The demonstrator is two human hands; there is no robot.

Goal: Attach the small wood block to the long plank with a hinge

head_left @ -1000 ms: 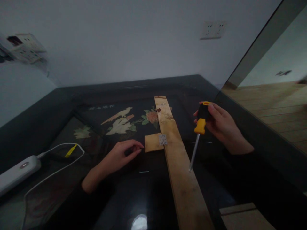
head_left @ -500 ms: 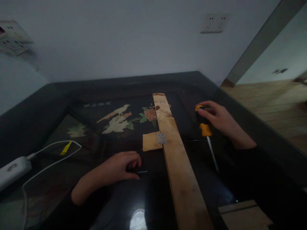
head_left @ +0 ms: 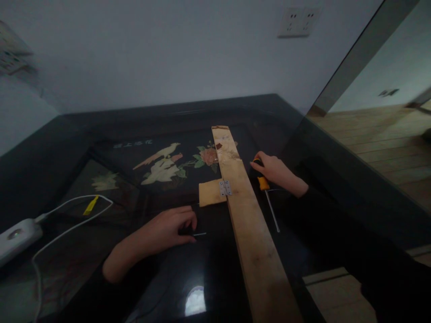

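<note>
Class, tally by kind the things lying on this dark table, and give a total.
Wooden pieces: 2, long pale plank and small square block
Silver metal hinge: 1
Yellow-and-black-handled screwdriver: 1
Thin metal screw: 1
White power strip: 1
Total: 6

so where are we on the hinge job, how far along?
Looks done: the hinge lies across the joint between the small wood piece and the long plank; whether any screws are in is too small to tell. In hand: the left hand pinches at a thin screw on the table. The right hand rests on the screwdriver, lying flat beside the plank. Left: driving that screw.
</note>
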